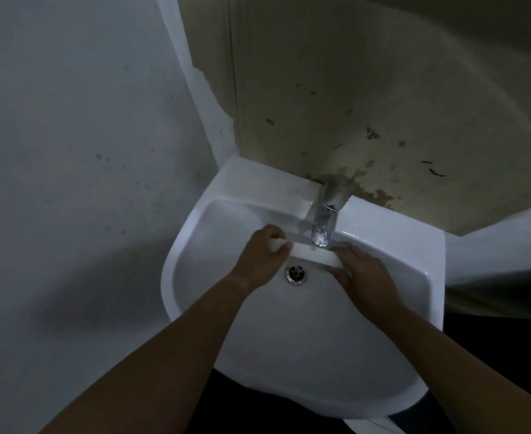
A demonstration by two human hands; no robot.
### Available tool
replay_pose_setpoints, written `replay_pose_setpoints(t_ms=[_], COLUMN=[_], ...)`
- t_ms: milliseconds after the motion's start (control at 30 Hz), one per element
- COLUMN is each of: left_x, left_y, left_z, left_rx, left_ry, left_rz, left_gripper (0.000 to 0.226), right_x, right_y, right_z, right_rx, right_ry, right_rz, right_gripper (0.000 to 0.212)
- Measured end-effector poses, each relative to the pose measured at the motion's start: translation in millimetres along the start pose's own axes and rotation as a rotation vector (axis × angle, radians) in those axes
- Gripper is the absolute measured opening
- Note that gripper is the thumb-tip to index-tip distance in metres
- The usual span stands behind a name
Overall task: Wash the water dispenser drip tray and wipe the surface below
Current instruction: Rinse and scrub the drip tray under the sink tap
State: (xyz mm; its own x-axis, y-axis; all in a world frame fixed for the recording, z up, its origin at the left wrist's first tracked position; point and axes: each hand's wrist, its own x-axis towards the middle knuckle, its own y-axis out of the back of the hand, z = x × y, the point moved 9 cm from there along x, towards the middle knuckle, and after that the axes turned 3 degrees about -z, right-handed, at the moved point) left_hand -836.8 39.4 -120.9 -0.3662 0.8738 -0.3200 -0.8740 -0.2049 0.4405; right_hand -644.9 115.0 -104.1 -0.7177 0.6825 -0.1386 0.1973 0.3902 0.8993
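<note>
A long, narrow white drip tray (pixel 311 254) is held level over the basin of a white sink (pixel 289 355), just under the spout of a chrome tap (pixel 325 219). My left hand (pixel 262 260) grips the tray's left end, thumb on top. My right hand (pixel 367 278) holds its right end, fingers wrapped over the edge. The metal drain (pixel 296 274) lies directly below the tray. The dim light hides whether water is running.
The sink is fixed in a corner, with a grey wall to the left and a stained beige panel (pixel 367 104) behind the tap. A dark gap and a white ledge (pixel 502 242) lie to the right of the sink.
</note>
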Motion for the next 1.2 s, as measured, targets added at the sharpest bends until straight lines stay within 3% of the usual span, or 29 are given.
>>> replay_pose_setpoints(t_ms=[133, 233, 333, 433, 533, 600, 767, 1000, 1133, 1200], left_x=[-14, -27, -29, -26, -28, -31, -33, -31, -33, -35], left_y=[7, 4, 4, 2, -6, -19, -60, -64, -41, -27], left_z=[-41, -50, -56, -63, -62, -56, -35, -33, -47, -55], left_rx=[-0.557, -0.694, -0.703, -0.786, -0.875, -0.945, -0.989, -1.002, -1.019, -1.024], left_ry=[0.460, 0.639, 0.673, 0.704, 0.757, 0.758, 0.672, 0.587, 0.600, 0.632], left_rz=[0.016, -0.056, -0.084, -0.005, 0.040, 0.047, 0.052, 0.072, 0.145, 0.143], left_gripper=[0.032, 0.039, 0.035, 0.033, 0.069, 0.081, 0.067, 0.037, 0.027, 0.030], right_x=[19, 30, 31, 32, 28, 23, 6, -15, -30, -27], right_y=[-5, -21, -34, -26, -21, -21, -30, -25, -16, -12], right_z=[-23, -25, -23, -32, -40, -39, -62, -30, 17, 18], right_rx=[0.038, 0.020, 0.026, 0.013, -0.004, 0.005, -0.124, -0.084, 0.118, 0.288], right_ry=[-0.002, -0.086, -0.126, -0.071, 0.004, 0.026, 0.135, 0.080, -0.151, -0.178], right_rz=[0.026, -0.071, -0.150, -0.071, -0.011, 0.002, 0.002, -0.022, 0.028, 0.070], right_gripper=[0.052, 0.053, 0.050, 0.042, 0.035, 0.038, 0.066, 0.076, 0.057, 0.045])
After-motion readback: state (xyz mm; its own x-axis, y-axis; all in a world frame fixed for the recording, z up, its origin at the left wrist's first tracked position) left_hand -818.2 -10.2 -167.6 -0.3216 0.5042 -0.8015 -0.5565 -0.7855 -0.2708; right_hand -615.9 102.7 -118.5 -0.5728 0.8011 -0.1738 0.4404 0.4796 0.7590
